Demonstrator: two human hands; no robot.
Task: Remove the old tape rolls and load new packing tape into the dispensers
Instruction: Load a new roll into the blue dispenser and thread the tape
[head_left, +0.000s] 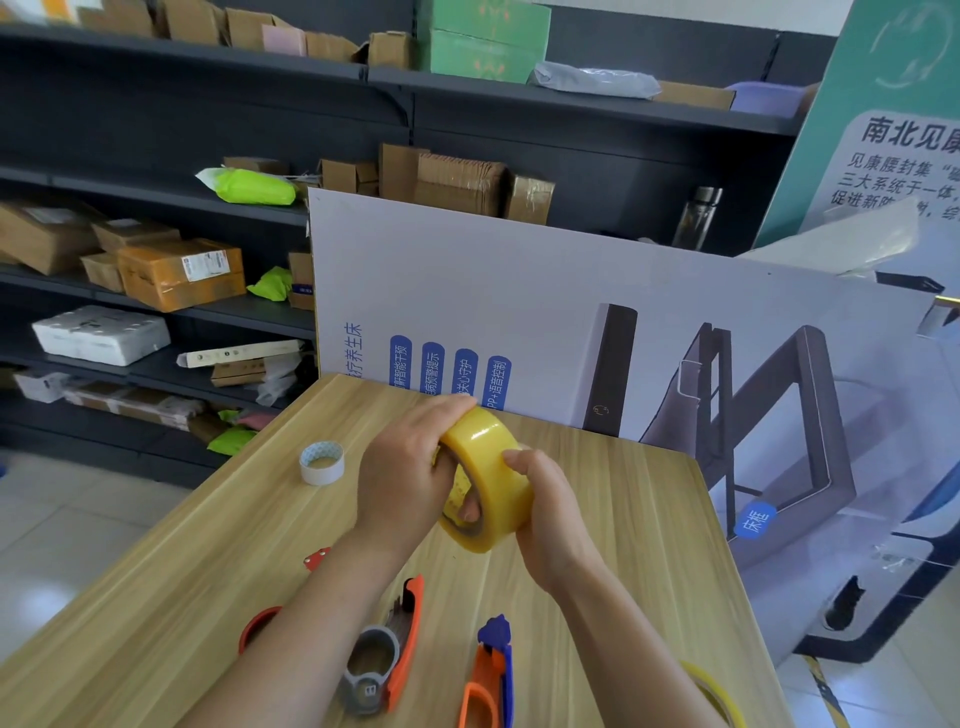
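Tape (488, 449) sits in my left hand (402, 480) and right hand (545, 514), fingers curled round it, above the table (649, 525).

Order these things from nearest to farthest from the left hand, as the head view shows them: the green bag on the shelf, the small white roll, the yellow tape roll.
1. The yellow tape roll: gripped by the left hand itself.
2. The small white roll: on the table, to that hand's left.
3. The green bag: on the shelf behind the table, far left.
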